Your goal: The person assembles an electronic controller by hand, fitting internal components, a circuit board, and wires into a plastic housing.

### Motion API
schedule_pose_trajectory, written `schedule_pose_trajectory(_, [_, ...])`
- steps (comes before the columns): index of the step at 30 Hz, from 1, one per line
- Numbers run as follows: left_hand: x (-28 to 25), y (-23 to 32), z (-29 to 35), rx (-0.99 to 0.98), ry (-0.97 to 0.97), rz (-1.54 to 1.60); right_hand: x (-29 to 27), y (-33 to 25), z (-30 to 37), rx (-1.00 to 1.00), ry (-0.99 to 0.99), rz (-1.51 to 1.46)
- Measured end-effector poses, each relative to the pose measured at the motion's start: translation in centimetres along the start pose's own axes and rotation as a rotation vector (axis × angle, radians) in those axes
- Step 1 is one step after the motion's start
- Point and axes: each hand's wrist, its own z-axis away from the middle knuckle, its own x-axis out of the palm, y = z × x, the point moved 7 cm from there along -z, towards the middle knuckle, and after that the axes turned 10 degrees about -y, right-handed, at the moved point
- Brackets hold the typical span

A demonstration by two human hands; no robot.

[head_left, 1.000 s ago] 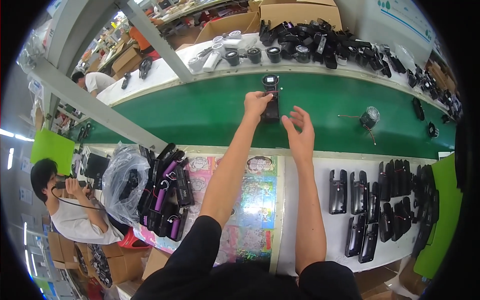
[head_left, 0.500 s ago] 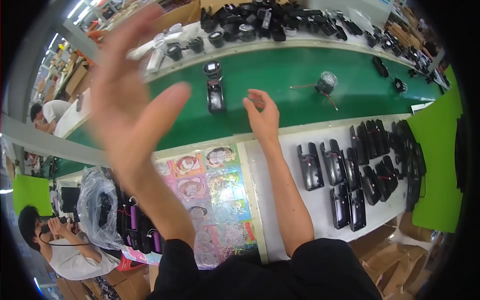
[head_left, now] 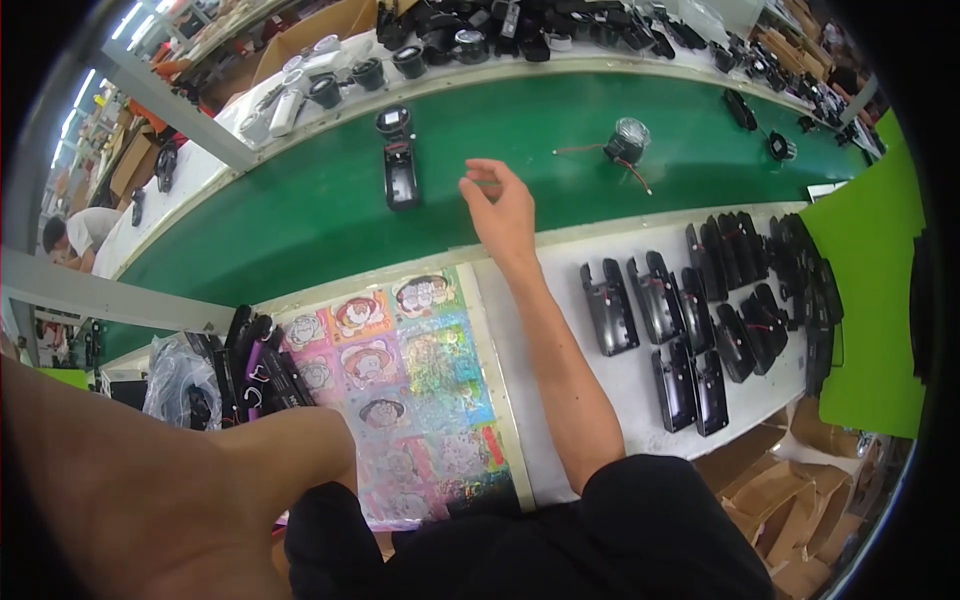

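Note:
My right hand (head_left: 502,208) hovers over the near side of the green belt (head_left: 300,200). Its fingers curve loosely, the thumb is apart, and nothing is between them. To its left on the belt lies a black casing (head_left: 401,178) with a round lamp head (head_left: 394,124) at its far end. Farther right sits a round clear-topped lamp head (head_left: 628,140) with red wires spread out. My left forearm (head_left: 130,480) fills the lower left corner, very close and blurred, and its hand is outside the picture.
Black casing shells (head_left: 609,310) stand in rows on the white table at right. A sticker-covered mat (head_left: 375,420) lies left of them. Black parts with purple pieces (head_left: 255,360) and a plastic bag (head_left: 182,385) are at left. Black parts (head_left: 510,25) heap beyond the belt.
My left hand has swung from above the belt toward the lower left and out of view. My right hand keeps its loose curl. The whole view has shifted slightly.

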Motion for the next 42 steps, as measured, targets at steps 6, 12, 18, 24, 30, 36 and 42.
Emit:
schedule_pose_trajectory(6, [2.8,-0.3,-0.8,0.027,0.019,-0.009,-1.1,0.6,0.5,0.047,0.036,0.002])
schedule_pose_trajectory(12, [6.0,-2.3,-2.4,-0.081,0.015,0.089,-0.1,0.1,-0.2,0.074,-0.09,-0.03])
schedule_pose_trajectory(18, [16.3,-8.5,-2.5,-0.413,0.139,-0.31,0.3,0.7,0.0,-0.022,-0.071,-0.079])
schedule_pose_trajectory(24, [28.0,-25.8,2.9,-0.789,-0.51,-0.509,3.5,3.2,-0.3,-0.015,-0.163,-0.017])
schedule_pose_trajectory(30, [33.9,-29.5,2.4,-0.972,-0.702,-0.659,0.1,2.3,0.0,0.003,-0.097,-0.025])
schedule_pose_trajectory(36, [34.6,-31.5,1.3,-0.885,-0.66,-0.563,0.3,1.7,0.6,0.052,-0.11,0.018])
schedule_pose_trajectory(42, [25.4,-28.9,0.8,-0.938,0.058,0.314,-1.1,3.0,-1.2,0.019,-0.114,-0.341])
